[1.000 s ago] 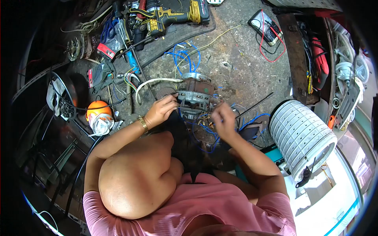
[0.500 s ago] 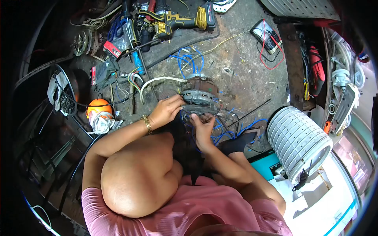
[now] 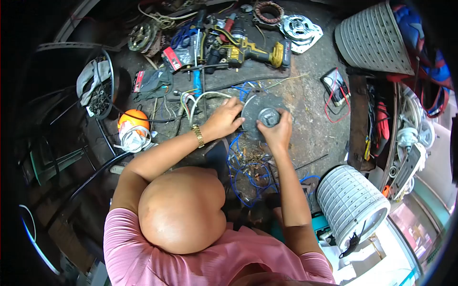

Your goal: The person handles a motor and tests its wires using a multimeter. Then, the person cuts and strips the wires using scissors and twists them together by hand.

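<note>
An electric motor (image 3: 259,101) lies on the worn bench with a flat, round grey face turned up toward me. A small round hub like a pulley (image 3: 268,117) stands out at its middle. My right hand (image 3: 277,134) grips this hub between thumb and fingers. My left hand (image 3: 225,118), with a gold watch at the wrist, has its bent fingers against the motor's left edge. A pale cable (image 3: 202,97) runs out from the motor's left side, partly behind my left hand. Loose blue wire (image 3: 248,178) and debris lie just below the motor.
A yellow cordless drill (image 3: 253,53) and hand tools lie at the back. A multimeter (image 3: 336,88) with red and black leads sits at the right. White perforated drums (image 3: 350,202) stand front right and back right. An orange object (image 3: 133,121) is at the left.
The motor has been tipped, so its flat face with the hub now points up. My right hand has moved up and right onto the hub. The view has shifted.
</note>
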{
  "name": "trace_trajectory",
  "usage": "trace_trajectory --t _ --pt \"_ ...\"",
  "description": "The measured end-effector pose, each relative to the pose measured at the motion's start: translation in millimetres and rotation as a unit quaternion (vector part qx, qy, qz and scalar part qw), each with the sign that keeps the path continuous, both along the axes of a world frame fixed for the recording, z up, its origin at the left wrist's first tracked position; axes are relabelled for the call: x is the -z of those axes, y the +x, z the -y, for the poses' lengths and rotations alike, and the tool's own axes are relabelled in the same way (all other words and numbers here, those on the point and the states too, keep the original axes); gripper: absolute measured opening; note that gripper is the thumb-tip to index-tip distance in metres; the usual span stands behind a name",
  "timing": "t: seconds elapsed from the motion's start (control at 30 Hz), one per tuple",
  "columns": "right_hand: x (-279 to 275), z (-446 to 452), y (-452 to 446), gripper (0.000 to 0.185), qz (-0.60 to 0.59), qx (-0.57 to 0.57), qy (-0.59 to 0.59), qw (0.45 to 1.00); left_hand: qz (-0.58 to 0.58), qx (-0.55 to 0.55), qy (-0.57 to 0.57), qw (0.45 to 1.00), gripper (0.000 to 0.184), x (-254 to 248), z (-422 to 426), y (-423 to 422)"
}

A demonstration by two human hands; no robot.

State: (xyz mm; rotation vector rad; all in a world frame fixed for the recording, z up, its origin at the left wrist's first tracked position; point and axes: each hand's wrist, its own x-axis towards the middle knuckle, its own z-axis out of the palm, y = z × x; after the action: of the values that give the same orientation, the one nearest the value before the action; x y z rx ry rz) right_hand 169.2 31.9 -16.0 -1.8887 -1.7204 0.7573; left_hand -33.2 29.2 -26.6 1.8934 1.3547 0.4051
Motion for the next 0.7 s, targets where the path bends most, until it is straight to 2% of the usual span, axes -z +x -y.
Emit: trace_trajectory --t 0.1,0.13,0.17,0.23,0.27,0.3,0.33,0.37,0.43,0.53,0.63,0.7 --pt "-19 1 6 0.06 0.021 -0.024 -0.049 0.998 -0.168 -0.035 0.151 0.974 0.057 -27 -8 -13" --pt "-18 2 13 0.06 0.051 -0.03 -0.043 0.997 -0.198 -0.046 0.144 0.968 0.073 -22 -10 -23" --pt "-20 1 24 0.059 0.061 -0.04 -0.045 0.996 -0.219 -0.073 0.144 0.962 0.077 -12 -9 -31" --pt "-22 -4 49 0.059 0.103 -0.057 -0.03 0.993 -0.26 -0.049 0.001 0.964 0.071 11 -1 -47" --pt "-22 -9 65 0.059 0.109 -0.073 -0.022 0.991 -0.227 -0.049 -0.064 0.971 0.061 23 2 -51" --pt "-22 -11 82 0.059 0.117 -0.088 -0.017 0.989 -0.19 -0.046 -0.132 0.972 0.052 33 8 -52" --pt "-24 -15 95 0.058 0.137 -0.09 -0.023 0.986 -0.073 -0.023 -0.133 0.988 0.032 40 18 -55" --pt "-26 -19 107 0.058 0.156 -0.093 -0.027 0.983 -0.006 -0.003 -0.114 0.993 0.022 54 25 -56" --pt "-28 -26 129 0.056 0.181 -0.091 0.003 0.979 0.018 0.021 -0.368 0.929 0.019 23 19 -57" --pt "-33 -33 161 0.055 0.198 -0.09 -0.012 0.976 -0.068 0.081 -0.15 0.983 0.016 13 35 -78" --pt "-38 -43 187 0.06 0.219 -0.133 -0.045 0.966 -0.193 0.036 -0.032 0.98 0.011 -27 27 -89" --pt "-42 -52 189 0.064 0.257 -0.17 -0.061 0.949 -0.236 0.028 0.12 0.964 0.011 -51 14 -86"
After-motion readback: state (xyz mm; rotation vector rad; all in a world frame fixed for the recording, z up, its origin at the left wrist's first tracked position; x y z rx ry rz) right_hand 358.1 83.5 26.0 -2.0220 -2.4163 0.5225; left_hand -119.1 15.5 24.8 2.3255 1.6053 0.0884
